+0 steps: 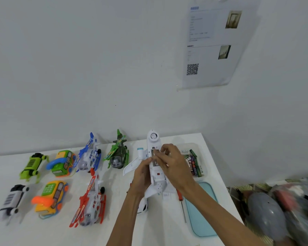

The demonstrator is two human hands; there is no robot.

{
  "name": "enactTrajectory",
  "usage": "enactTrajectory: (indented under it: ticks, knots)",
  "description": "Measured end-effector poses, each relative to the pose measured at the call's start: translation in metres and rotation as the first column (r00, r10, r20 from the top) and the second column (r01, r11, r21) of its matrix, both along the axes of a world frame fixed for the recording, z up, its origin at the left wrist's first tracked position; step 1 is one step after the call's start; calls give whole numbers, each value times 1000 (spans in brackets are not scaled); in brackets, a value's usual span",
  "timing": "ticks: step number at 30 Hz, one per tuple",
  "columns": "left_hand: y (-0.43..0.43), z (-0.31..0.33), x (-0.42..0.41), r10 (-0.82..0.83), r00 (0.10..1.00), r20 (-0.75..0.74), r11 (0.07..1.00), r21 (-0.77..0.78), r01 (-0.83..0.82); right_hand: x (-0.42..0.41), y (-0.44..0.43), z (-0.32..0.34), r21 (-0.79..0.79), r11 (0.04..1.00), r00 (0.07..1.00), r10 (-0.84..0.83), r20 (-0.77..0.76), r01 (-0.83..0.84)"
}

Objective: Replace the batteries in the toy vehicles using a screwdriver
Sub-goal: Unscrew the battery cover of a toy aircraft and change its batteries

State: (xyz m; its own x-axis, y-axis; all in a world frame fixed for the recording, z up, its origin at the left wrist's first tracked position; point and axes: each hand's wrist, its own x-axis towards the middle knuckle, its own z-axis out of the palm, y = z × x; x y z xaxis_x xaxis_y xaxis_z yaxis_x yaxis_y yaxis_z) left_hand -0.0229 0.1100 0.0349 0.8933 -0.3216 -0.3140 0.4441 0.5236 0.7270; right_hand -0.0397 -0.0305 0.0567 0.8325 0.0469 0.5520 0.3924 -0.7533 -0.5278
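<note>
Two hands on the white toy plane (pixel 154 176), held belly-up just above the counter (pixel 114 228). Left hand (pixel 141 174) with its grip closed round the fuselage; right hand (pixel 172 163) in a narrow grip, fingertips seemingly pinching a battery (pixel 156 162) at the open compartment. Likely trouble: seating the cell the wrong way round, bending a contact by pressing at a slant, or tipping the plane and spilling cells. Spare batteries (pixel 194 166) in a clear box (pixel 203 172) just right of the plane; screwdriver (pixel 180 197) lying right of its tail, easy to nudge with the right forearm.
</note>
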Motion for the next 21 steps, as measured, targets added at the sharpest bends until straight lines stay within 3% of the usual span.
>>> enactTrajectory:
  ticks: [3, 5, 6, 8, 9, 10, 11, 13, 15, 17, 21]
  knots:
    - [1, -1, -4, -11, 1000, 26, 998, 66, 10, -16, 3, 1, -219, 976, 998, 6, -62, -19]
    - [2, -7, -3, -1, 1000, -6, 998, 70, 2, -20, 3, 1, -231, 970, 982, 38, -183, -80]
    - [3, -10, -2, 7, 999, -33, 999, 51, -5, -19, 2, 2, -135, 984, 970, 81, -231, -115]
    - [6, -15, 3, -2, 996, -87, 999, -45, -2, -10, -7, 4, 265, 961, 966, 134, -222, -73]
    - [8, -14, 5, 0, 994, -106, 997, -73, -8, 0, -17, -1, 435, 900, 983, 50, -179, 33]
    - [12, -17, 9, 6, 994, -114, 997, -77, -15, 11, -29, -9, 502, 848, 979, -90, -184, 172]
    - [15, -20, 11, 17, 994, -107, 997, -72, -25, 24, -45, -18, 470, 829, 948, -216, -232, 304]
    - [19, -18, 10, 14, 996, -84, 998, -68, -20, 47, -74, -43, 241, 875, 871, -312, -380, 419]
    - [22, -20, 8, 18, 994, -107, 997, -72, -26, 64, -93, -70, -55, 922, 771, -351, -531, 382]
    - [23, -20, 8, 33, 993, -116, 999, -32, -37, 72, -99, -87, -265, 919, 717, -393, -575, 291]
    - [28, -24, 12, 43, 993, -108, 999, 11, -42, 73, -96, -100, -360, 906, 725, -402, -559, 225]
